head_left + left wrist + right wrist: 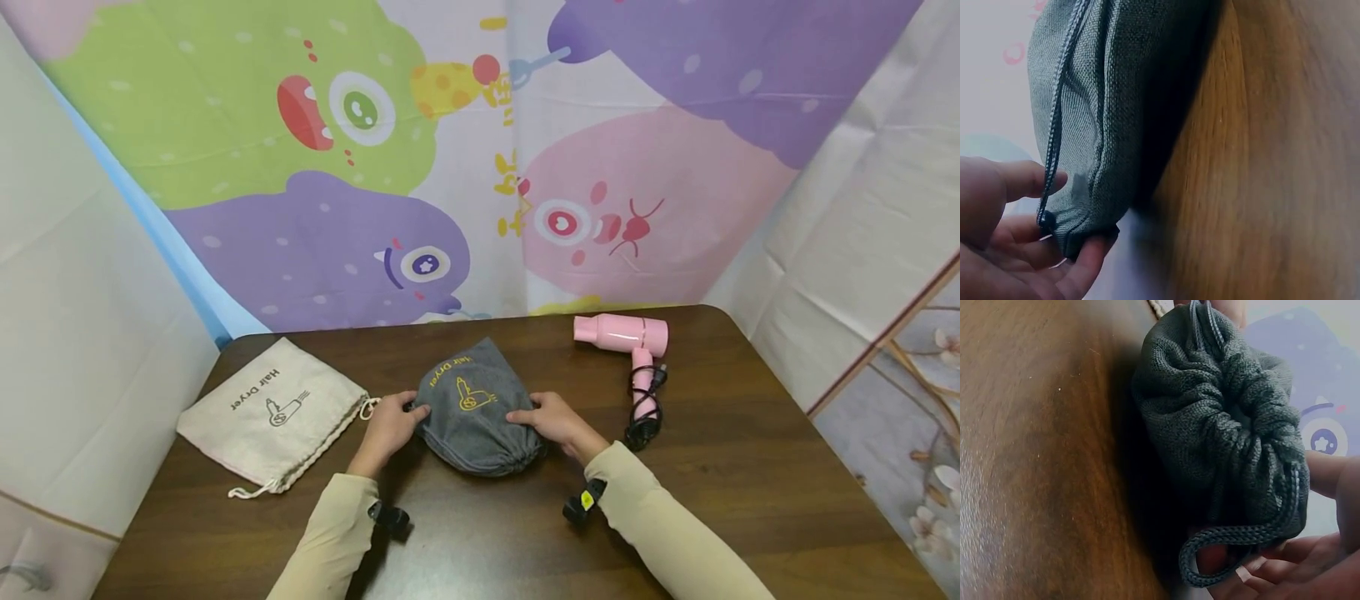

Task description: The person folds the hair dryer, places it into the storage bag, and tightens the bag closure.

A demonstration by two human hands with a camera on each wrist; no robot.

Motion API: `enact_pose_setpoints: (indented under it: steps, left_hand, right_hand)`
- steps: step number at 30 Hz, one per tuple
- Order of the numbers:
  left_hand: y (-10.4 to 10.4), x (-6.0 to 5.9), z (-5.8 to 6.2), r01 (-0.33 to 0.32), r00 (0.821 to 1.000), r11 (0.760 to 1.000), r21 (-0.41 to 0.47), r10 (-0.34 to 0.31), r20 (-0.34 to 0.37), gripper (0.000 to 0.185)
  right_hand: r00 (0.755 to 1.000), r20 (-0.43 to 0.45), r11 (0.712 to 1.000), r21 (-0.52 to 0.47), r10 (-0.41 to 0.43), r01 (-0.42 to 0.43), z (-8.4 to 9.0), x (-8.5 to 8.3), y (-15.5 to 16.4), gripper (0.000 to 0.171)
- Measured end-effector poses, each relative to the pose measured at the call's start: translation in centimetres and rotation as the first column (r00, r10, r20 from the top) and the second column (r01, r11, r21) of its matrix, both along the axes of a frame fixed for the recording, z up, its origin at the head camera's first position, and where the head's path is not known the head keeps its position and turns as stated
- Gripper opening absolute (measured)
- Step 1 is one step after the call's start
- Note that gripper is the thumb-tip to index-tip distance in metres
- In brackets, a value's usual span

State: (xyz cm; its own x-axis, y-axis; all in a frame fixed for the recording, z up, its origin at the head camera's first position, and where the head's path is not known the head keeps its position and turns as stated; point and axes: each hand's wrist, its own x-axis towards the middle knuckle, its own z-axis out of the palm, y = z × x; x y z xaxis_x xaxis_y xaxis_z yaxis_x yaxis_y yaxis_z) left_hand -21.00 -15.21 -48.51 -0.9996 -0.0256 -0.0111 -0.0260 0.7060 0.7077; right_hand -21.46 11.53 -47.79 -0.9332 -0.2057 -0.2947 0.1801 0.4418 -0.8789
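A dark grey drawstring bag (480,433) with yellow "Hair Dryer" print is held just over the middle of the table, its gathered mouth toward me. My left hand (392,423) pinches its left side, thumb on top. On the right side, my right hand (558,421) grips the cloth the same way. The right wrist view shows the puckered mouth drawn nearly closed, with a looped cord (1235,534) hanging by the right fingers. In the left wrist view, a cord (1057,112) runs along the bag past my left thumb. Whatever is inside stays hidden.
A cream drawstring bag (273,417) with the same print in black lies flat at the left. At the back right lies a pink hair dryer (618,333), its black cable (643,425) wound round the handle. Behind the wooden table (465,542) hangs a cartoon curtain (465,183).
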Motion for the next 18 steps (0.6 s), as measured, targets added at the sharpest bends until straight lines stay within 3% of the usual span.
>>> enact_pose_setpoints:
  steps: [14, 18]
  left_hand:
    - [0.42, -0.35, -0.47, -0.026, 0.998, 0.999, 0.030, 0.028, -0.050, 0.033]
    - [0.47, -0.27, -0.48, -0.037, 0.998, 0.998, 0.044, 0.039, -0.043, 0.033]
  right_hand:
    - [0.997, -0.007, 0.996, -0.042, -0.074, 0.074, -0.10, 0.16, -0.47, 0.062]
    - [0.994, -0.019, 0.994, -0.041, -0.106, 0.105, -0.33, 0.11, -0.46, 0.051]
